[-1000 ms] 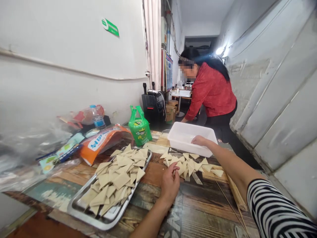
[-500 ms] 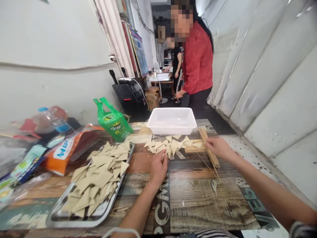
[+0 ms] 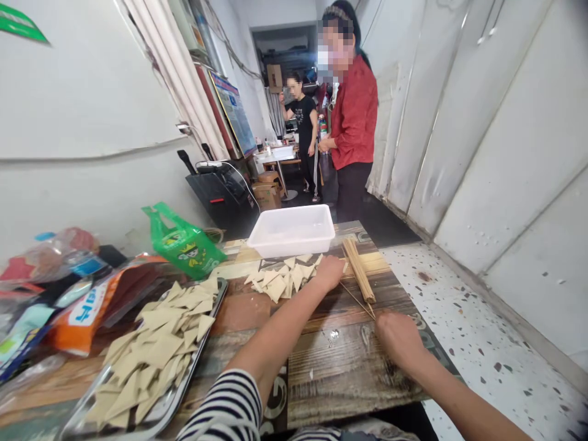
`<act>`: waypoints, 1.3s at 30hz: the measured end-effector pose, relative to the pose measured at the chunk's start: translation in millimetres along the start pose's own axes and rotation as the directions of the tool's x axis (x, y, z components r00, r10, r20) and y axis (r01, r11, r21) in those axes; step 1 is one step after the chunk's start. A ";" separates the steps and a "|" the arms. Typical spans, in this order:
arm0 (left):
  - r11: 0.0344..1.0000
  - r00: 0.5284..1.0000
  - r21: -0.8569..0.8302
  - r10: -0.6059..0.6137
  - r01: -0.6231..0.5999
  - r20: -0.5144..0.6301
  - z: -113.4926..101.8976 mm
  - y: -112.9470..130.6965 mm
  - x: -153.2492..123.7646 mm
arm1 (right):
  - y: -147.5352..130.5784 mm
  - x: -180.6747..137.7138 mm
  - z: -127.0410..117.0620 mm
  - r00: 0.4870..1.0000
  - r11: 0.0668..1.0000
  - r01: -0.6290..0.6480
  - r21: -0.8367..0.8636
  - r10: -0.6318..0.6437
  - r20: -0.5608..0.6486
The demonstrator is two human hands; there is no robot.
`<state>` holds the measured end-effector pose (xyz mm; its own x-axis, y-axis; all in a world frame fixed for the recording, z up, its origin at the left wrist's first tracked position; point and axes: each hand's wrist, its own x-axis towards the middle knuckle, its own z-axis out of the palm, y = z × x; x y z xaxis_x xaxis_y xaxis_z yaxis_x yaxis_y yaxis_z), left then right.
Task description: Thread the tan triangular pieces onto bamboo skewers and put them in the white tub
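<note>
My left hand (image 3: 329,273) reaches to the right edge of a heap of pale triangular dough-like pieces (image 3: 282,280). Its fingers look curled, but what they hold is hidden. My right hand (image 3: 399,338) is closed at the near end of thin wooden skewers (image 3: 357,299), which slant up toward my left hand. Just beyond both hands a thick bundle of skewers (image 3: 359,269) lies on the patterned wooden table (image 3: 340,380). More triangular pieces are piled on a metal tray (image 3: 171,401) at the left.
Behind the heap stands a white plastic tub (image 3: 290,236). A green bag (image 3: 184,242), an orange packet (image 3: 87,312) and a plastic bottle (image 3: 86,262) crowd the left side. Past the table, a person in red (image 3: 356,116) stands, with another person in black (image 3: 305,125) farther back.
My left hand has moved right across the heap toward the skewers. My right hand has come back from the bundle to the loose skewers' near end. The view has shifted right.
</note>
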<state>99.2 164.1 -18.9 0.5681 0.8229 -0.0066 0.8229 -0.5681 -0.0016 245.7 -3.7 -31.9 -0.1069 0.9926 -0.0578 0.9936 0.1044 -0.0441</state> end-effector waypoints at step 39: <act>0.894 0.986 -0.439 0.142 -0.092 0.084 -17.1 -47.2 -12.3 | 37.8 -32.8 17.5 0.970 0.810 0.093 0.579 0.058 -0.236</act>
<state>53.5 180.9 -1.6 0.6771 0.7303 -0.0902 0.6854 -0.5814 0.4384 286.1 -33.4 -49.1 -0.0376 0.9835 0.1769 0.7728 0.1408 -0.6188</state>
